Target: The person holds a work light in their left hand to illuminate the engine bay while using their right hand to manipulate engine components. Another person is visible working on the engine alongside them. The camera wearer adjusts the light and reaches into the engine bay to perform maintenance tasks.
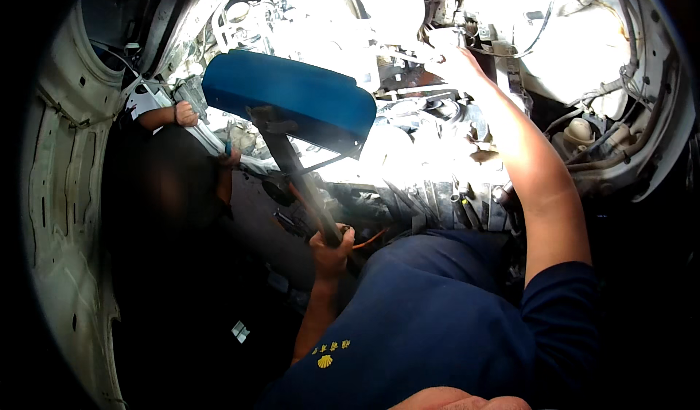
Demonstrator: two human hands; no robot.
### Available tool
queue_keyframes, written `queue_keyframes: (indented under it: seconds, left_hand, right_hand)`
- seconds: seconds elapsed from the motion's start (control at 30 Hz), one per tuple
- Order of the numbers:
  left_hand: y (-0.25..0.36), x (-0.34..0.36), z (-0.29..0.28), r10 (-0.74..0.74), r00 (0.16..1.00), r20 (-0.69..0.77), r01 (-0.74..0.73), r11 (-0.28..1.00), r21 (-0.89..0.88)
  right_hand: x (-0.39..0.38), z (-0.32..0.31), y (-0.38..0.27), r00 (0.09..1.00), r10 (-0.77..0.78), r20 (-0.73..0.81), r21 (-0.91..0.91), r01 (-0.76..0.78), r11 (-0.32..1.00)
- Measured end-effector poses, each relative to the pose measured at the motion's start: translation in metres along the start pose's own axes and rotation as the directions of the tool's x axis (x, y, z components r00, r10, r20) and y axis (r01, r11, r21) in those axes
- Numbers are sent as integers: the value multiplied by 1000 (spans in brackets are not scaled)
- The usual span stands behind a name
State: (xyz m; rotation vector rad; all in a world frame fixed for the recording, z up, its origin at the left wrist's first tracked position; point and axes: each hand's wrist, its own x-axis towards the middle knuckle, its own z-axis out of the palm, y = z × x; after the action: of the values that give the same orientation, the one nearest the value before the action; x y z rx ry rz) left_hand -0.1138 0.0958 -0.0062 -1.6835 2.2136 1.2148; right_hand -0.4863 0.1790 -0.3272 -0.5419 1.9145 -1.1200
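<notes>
My left hand (333,248) is wrapped round the dark pole (300,180) of a work lamp. At the top of that pole the lamp's blue shade (292,98) hangs over a vehicle's engine bay (408,191), and strong light falls beneath it. With the arm stretched out, my right hand (458,66) is deep in the bay among hoses and metal parts. Glare washes out its fingers, so their grip cannot be made out. A thin dark cable (521,54) runs just right of that hand.
At the left a co-worker in dark clothes leans at the bay's edge, one hand (187,114) on a pale metal bar (211,141). An orange cord (370,239) trails by the lamp pole. Pliers-like handles (467,209) stand at the near edge. A pale body panel (69,213) rises far left.
</notes>
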Motion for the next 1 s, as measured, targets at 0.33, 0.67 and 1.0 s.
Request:
queue_keyframes:
  seconds: [0.33,0.67,1.0]
  left_hand:
    - [-8,3,4,-2,999,42,3,1000,-18]
    - [-4,8,3,8,1000,19,-8,1000,22]
    - [8,8,7,-65,997,44,64,998,24]
  right_hand:
    - [-20,18,-25,926,-160,342,172,106,979]
    - [-17,40,-22,822,-297,486,-82,381,921]
    - [-12,52,-27,798,-285,531,-99,392,915]
